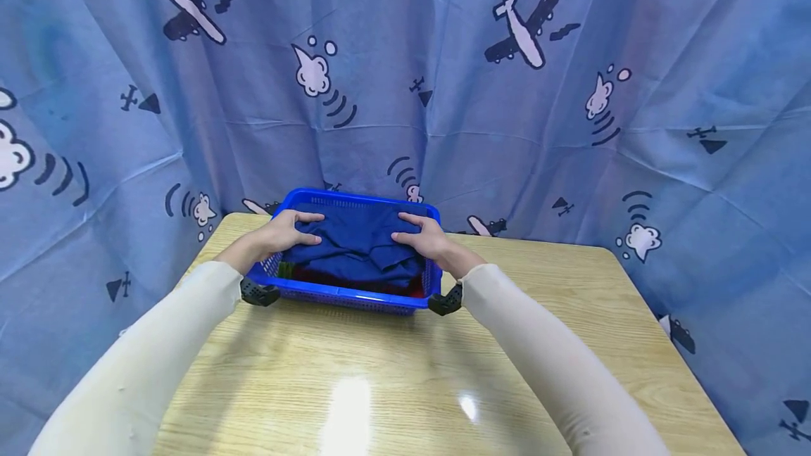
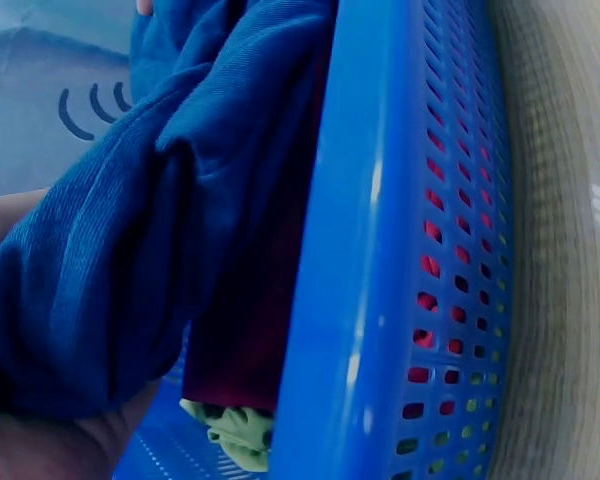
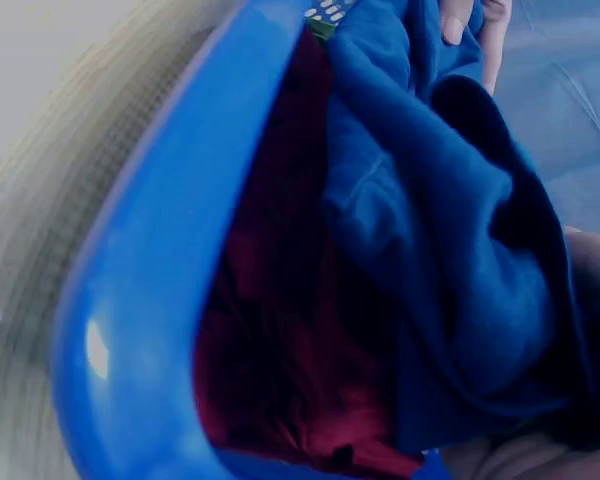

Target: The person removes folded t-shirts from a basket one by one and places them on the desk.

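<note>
A dark blue piece of clothing (image 1: 357, 241) lies folded and rumpled across the top of a blue plastic basket (image 1: 355, 295). My left hand (image 1: 277, 233) grips its left end, the bunched fabric (image 2: 90, 290) sitting between thumb and fingers in the left wrist view. At the opposite end my right hand (image 1: 432, 238) holds the same garment, whose folds (image 3: 460, 260) fill much of the right wrist view. Beneath it a dark red cloth (image 3: 290, 350) shows inside the basket, along with a light green patterned cloth (image 2: 242, 436) near the left end.
The basket stands toward the back of a light wood table (image 1: 519, 343). A blue curtain (image 1: 380, 90) with airplane prints hangs right behind the table's back edge. The basket's perforated side wall (image 2: 450, 260) rises around the clothes.
</note>
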Demonstrator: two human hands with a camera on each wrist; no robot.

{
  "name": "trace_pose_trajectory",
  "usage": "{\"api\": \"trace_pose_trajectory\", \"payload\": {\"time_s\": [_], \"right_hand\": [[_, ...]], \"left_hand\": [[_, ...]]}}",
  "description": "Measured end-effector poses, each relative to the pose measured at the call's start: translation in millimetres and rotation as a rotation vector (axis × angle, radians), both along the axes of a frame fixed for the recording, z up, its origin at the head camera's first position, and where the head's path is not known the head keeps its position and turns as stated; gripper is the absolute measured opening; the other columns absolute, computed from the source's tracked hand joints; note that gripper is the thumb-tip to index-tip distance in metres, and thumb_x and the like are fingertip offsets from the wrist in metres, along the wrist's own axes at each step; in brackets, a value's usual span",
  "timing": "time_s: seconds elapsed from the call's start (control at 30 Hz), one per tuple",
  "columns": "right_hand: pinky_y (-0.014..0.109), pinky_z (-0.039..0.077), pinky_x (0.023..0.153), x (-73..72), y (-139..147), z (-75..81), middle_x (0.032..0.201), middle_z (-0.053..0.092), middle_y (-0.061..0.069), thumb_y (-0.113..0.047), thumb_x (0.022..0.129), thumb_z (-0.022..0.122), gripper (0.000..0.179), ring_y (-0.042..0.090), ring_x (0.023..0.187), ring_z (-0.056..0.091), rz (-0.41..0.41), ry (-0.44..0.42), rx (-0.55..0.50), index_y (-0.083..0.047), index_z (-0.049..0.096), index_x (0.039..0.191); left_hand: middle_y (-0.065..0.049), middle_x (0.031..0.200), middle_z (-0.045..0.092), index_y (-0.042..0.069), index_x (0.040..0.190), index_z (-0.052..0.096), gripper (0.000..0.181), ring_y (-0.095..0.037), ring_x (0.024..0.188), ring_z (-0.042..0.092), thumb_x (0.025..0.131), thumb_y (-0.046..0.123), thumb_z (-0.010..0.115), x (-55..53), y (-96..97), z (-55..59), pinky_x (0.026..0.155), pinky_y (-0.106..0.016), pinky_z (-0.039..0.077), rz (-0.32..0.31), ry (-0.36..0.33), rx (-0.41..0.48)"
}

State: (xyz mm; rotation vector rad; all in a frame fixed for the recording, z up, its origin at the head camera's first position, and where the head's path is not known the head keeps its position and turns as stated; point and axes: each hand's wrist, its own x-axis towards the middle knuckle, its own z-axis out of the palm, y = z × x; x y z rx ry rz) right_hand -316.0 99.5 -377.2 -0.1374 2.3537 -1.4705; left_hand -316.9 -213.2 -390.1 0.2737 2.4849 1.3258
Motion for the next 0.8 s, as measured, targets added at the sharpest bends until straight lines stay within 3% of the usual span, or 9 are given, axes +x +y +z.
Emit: {"api": "trace_pose_trajectory", "payload": {"time_s": [0.2, 0.5, 0.8], "right_hand": [[0.051, 0.035, 0.121, 0.0, 9, 8.0, 0.17, 0.016, 0.013, -0.021, 0.098, 0.067, 0.068, 0.034, 0.149, 0.037, 0.014, 0.018, 0.012, -0.025, 0.037, 0.158], [0.052, 0.032, 0.122, -0.7, 22, 8.3, 0.169, 0.016, 0.014, -0.018, 0.098, 0.067, 0.069, 0.034, 0.151, 0.031, 0.037, 0.017, -0.024, -0.026, 0.035, 0.159], [0.051, 0.03, 0.124, -0.3, 35, 16.1, 0.168, 0.02, 0.013, -0.016, 0.099, 0.065, 0.07, 0.032, 0.152, 0.03, 0.075, 0.033, -0.061, -0.026, 0.033, 0.16]], "left_hand": [[-0.024, 0.168, 0.015, 0.009, 0.156, 0.04, 0.066, -0.04, 0.157, 0.008, 0.096, 0.012, 0.067, 1.3, 1.2, 3.0, 0.126, -0.06, 0.013, 0.006, 0.053, 0.031], [-0.024, 0.168, 0.014, 0.01, 0.156, 0.039, 0.071, -0.04, 0.157, 0.008, 0.093, 0.01, 0.071, 10.6, 1.2, 9.2, 0.126, -0.06, 0.011, -0.009, 0.077, 0.071], [-0.022, 0.17, 0.006, 0.015, 0.159, 0.034, 0.077, -0.041, 0.157, 0.001, 0.092, 0.012, 0.073, 15.9, -0.7, 16.8, 0.125, -0.063, 0.01, -0.012, 0.06, 0.083]]}}
